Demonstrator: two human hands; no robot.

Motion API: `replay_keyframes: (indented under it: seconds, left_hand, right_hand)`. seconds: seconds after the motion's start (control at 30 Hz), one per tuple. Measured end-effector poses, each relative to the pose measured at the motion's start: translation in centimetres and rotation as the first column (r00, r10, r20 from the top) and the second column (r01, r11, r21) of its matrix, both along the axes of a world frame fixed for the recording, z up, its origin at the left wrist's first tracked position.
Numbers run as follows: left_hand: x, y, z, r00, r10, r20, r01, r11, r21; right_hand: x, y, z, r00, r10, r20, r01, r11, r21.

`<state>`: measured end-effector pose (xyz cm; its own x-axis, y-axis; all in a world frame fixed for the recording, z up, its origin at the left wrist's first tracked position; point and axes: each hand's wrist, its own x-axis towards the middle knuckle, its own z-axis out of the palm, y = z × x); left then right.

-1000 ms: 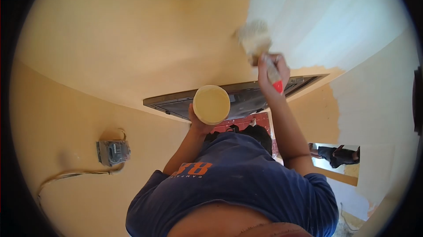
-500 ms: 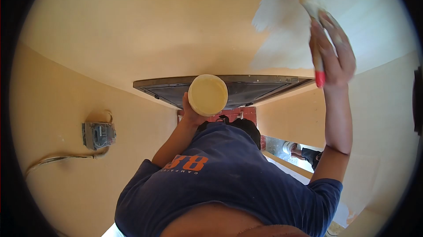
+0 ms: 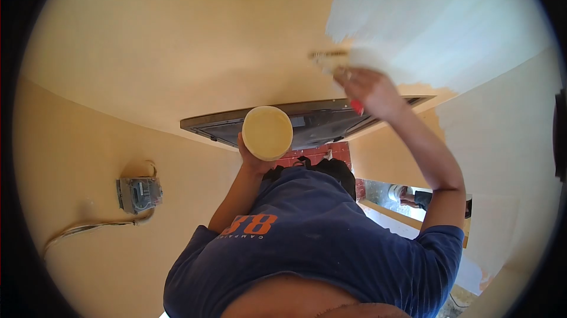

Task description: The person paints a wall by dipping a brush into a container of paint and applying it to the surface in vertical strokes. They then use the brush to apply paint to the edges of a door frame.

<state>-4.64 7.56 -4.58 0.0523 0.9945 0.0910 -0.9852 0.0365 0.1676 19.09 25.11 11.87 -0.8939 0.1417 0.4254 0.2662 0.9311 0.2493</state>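
Two hands are engaged. Your left hand (image 3: 253, 158) is curled around the side of a pale tub (image 3: 267, 133), fingers partly closed; how far they reach beneath it cannot be told. Your right hand (image 3: 373, 88) is closed on the handle of a brush (image 3: 328, 59), its red end (image 3: 357, 106) projecting below the fist; blur obscures the individual fingers. The brush should handle as light, with a stiff handle and soft, yielding bristles; hold is best taken on the handle near the bristles. The tub is judged heavier, depending on contents whose depth cannot be read, and its side may prove slippery if wet; a wide grip below the rim, held level, suits it. The tub is in front of your torso; the brush is above it and to the right, near the yellow wall (image 3: 224, 34), contact unconfirmed. Farther out are a white-coated area (image 3: 413, 10) and a dark framed panel (image 3: 313, 122).
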Motion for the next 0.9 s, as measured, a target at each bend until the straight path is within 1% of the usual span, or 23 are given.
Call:
replay_keyframes:
  seconds: [0.07,0.13,0.17,0.23,0.27,0.33,0.37,0.4,0.43,0.5,0.53,0.6,0.63,0.73,0.8,0.87,0.9]
  left_hand:
    - [0.3,0.1,0.5,1.000,-0.015,0.010,0.015,1.000,0.005]
    - [0.4,0.3,0.7,1.000,-0.019,0.021,0.019,1.000,0.009]
    - [0.4,0.3,0.6,1.000,-0.029,0.004,0.029,0.999,0.019]
    - [0.5,0.1,0.3,0.999,-0.038,-0.013,0.038,0.999,0.020]
    - [0.6,0.1,0.1,0.999,-0.029,-0.028,0.030,0.999,0.028]
    - [0.8,0.3,-0.4,0.999,-0.027,-0.042,0.028,0.999,0.038]
    - [0.9,0.3,-0.6,0.999,-0.024,-0.027,0.024,1.000,0.015]
    - [1.0,0.3,-0.7,1.000,-0.020,-0.013,0.020,1.000,-0.010]
    - [1.0,0.3,-0.7,1.000,-0.025,-0.015,0.024,1.000,-0.008]
    - [1.0,0.4,-0.5,0.999,-0.035,-0.023,0.035,0.999,0.000]
    - [1.1,0.4,-0.5,0.999,-0.036,-0.024,0.036,0.999,0.002]
    - [0.9,0.6,-0.2,0.998,-0.050,-0.037,0.051,0.998,0.028]
    - [0.9,0.8,0.0,0.998,-0.049,-0.042,0.050,0.998,0.036]
    - [0.9,0.6,0.4,0.998,-0.065,-0.022,0.065,0.998,0.005]
    - [1.0,1.0,0.4,0.996,-0.085,-0.042,0.085,0.996,0.007]
    - [1.1,1.4,0.6,0.995,-0.097,-0.026,0.097,0.995,0.013]
    - [1.2,1.4,0.5,0.995,-0.104,-0.005,0.104,0.994,0.026]
  right_hand:
    - [-0.2,0.4,3.4,0.994,-0.016,-0.107,0.020,0.999,0.034]
    - [-0.1,-0.5,6.9,0.977,0.003,-0.211,0.024,0.991,0.128]
    - [-0.1,-1.1,8.2,0.977,0.005,-0.213,0.021,0.993,0.116]
    - [0.0,-2.1,9.6,0.945,-0.021,-0.326,0.097,0.970,0.221]
    - [0.0,-2.1,9.3,0.945,-0.024,-0.327,0.099,0.971,0.216]
    - [0.3,-2.1,8.2,0.949,-0.056,-0.312,0.143,0.954,0.263]
    - [0.2,-1.5,6.1,0.957,-0.061,-0.284,0.132,0.962,0.237]
    - [0.3,-1.2,3.9,0.977,-0.077,-0.198,0.120,0.969,0.217]
    - [0.5,-1.2,1.2,0.986,-0.105,-0.129,0.127,0.976,0.177]
    - [0.6,-1.6,-2.8,0.993,-0.093,-0.073,0.100,0.990,0.104]
    - [0.9,-1.9,-4.6,0.993,-0.094,-0.075,0.101,0.989,0.106]
    - [0.9,-2.4,-6.3,1.000,-0.024,0.006,0.025,0.997,-0.074]
    - [1.1,-1.9,-6.6,1.000,-0.024,0.001,0.024,0.998,-0.066]
    - [0.9,-1.3,-4.7,0.998,-0.068,0.008,0.068,0.997,-0.041]
    - [0.8,0.1,0.0,0.978,-0.109,-0.178,0.102,0.993,-0.051]
    - [0.7,-0.1,3.2,0.961,-0.114,-0.254,0.118,0.993,0.003]
    - [0.7,-0.6,4.3,0.960,-0.119,-0.255,0.121,0.993,-0.008]
